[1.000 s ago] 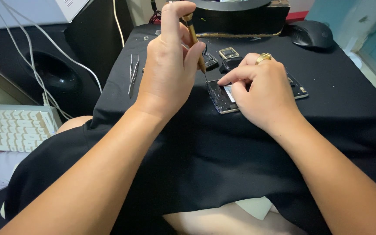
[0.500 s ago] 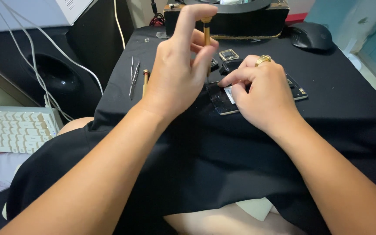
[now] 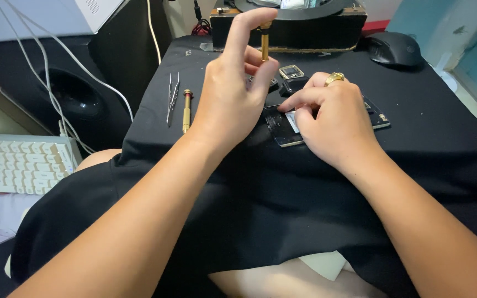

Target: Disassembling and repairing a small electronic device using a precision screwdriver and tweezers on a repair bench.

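My left hand [image 3: 237, 91] grips a small gold screwdriver [image 3: 264, 44] upright, index fingertip on its top, the tip hidden behind my fingers. Just to its right, my right hand [image 3: 335, 118], with a gold ring on one finger, rests on an opened black phone [image 3: 288, 129] lying on the black cloth [image 3: 437, 165]. Its fingertips press on the phone's inner parts. Small loose phone parts [image 3: 292, 72] lie just behind the hands.
Metal tweezers [image 3: 171, 98] and a second gold screwdriver [image 3: 186, 110] lie on the cloth left of my hands. A dark box [image 3: 305, 27] stands at the back, a black mouse [image 3: 394, 48] at back right. A white keyboard [image 3: 20, 164] and cables [image 3: 45, 77] are at left.
My left hand has lifted the screwdriver up and away from the phone, holding it higher. My right hand stays on the phone.
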